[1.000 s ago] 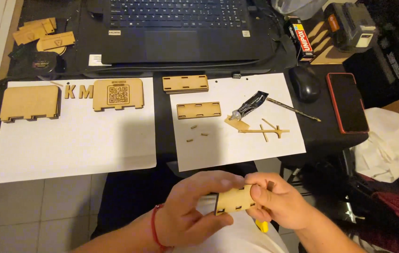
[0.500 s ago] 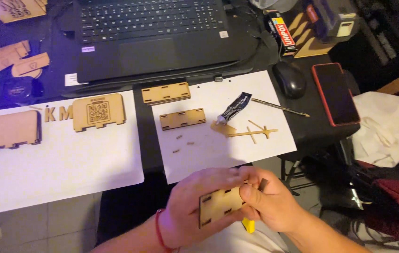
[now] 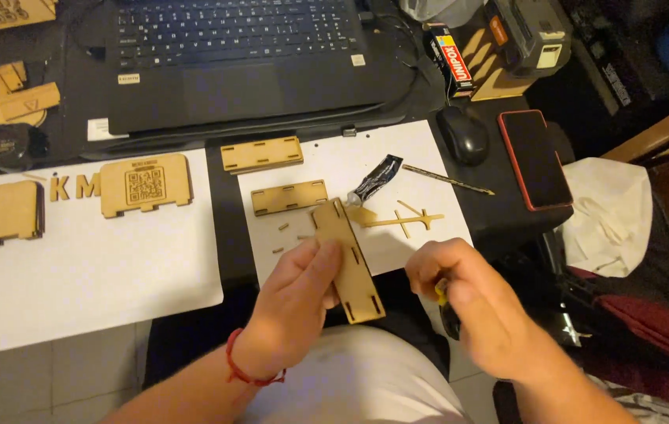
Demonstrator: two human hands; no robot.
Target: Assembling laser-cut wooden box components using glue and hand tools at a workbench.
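While raised off table (image 3: pixel 224 235) | left hand (image 3: pixel 295 302) clamped on wood panel (image 3: pixel 348 259), tilted for access | right hand (image 3: pixel 468 298) closed round yellow-black tool (image 3: pixel 443 294) | glue tube (image 3: pixel 373 180) near.

The slotted panel (image 3: pixel 348 259) is pale matt plywood (its cut edges darker), the sheets (image 3: pixel 83 267) beneath matt white paper, the phone (image 3: pixel 536 159) glossy plastic.

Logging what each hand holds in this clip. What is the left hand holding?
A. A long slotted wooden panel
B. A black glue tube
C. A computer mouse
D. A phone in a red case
A: the left hand grips the long slotted wooden panel above the lap, while the black glue tube, the computer mouse and the phone in a red case lie untouched on the desk.
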